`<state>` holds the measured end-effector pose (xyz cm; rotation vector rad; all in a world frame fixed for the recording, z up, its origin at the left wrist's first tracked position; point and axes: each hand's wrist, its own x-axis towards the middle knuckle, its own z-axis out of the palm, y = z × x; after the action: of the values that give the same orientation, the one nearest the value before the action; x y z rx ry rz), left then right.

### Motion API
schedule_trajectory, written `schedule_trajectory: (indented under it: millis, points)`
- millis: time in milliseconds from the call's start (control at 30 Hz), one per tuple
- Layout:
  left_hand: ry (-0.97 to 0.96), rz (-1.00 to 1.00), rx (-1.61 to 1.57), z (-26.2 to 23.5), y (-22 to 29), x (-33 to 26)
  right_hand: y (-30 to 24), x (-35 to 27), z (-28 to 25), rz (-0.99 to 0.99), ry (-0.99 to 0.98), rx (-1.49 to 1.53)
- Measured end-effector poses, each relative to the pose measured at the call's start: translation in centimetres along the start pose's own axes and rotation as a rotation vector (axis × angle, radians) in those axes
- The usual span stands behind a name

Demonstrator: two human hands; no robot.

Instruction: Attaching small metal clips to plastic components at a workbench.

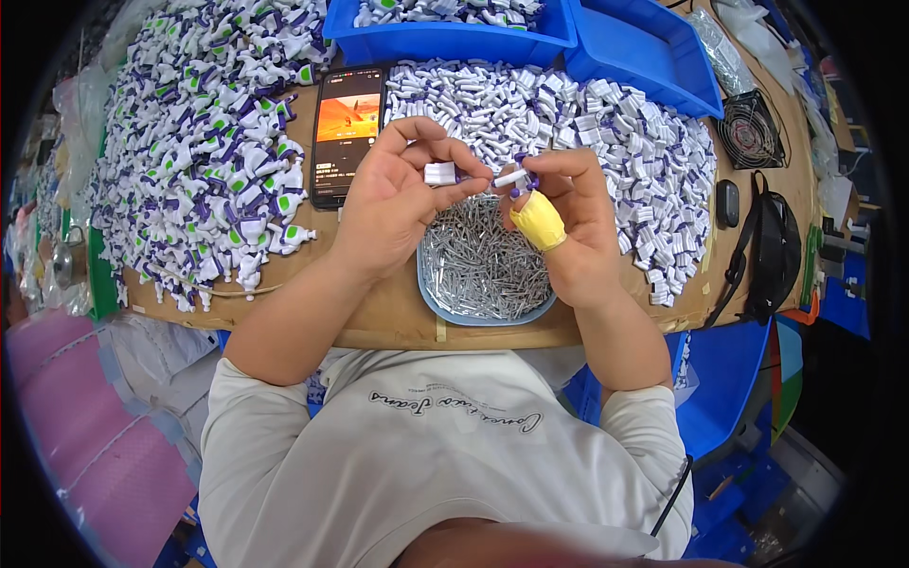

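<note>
Above a blue-rimmed tub (488,319) full of small metal pins (483,260), my two hands are close together. My left hand (390,204) is closed, pinching a small white and purple plastic toy part (441,173) between thumb and fingers. My right hand (582,222), with yellow tape (539,222) round its thumb, grips another small white and purple toy part (511,179). The two parts nearly meet between my fingertips; whether they are joined I cannot tell.
White, purple and green toy pieces (213,142) are heaped at left. White and purple parts (653,180) spread behind and right of the tub. A phone (346,123) leans by the left heap. Blue bins (450,43), a small fan (751,131) and a black pouch (775,251) stand around.
</note>
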<state>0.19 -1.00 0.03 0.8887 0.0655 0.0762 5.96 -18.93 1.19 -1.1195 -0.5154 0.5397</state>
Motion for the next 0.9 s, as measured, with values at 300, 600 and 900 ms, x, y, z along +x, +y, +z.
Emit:
schedule_trajectory:
  millis: [300, 600, 900]
  points:
    - [-0.007, 0.023, 0.032, 0.2, -0.1, 0.2, 0.0, -0.1, 0.1, -0.04, -0.037, -0.037]
    - [-0.038, -0.075, 0.2, -0.5, 0.0, -0.3, -0.9, 0.1, 0.6, 0.1, -0.1, 0.002]
    - [-0.07, -0.056, 0.268, -0.5, 0.0, -0.5, -0.5, 0.1, 0.1, 0.163, -0.138, 0.042]
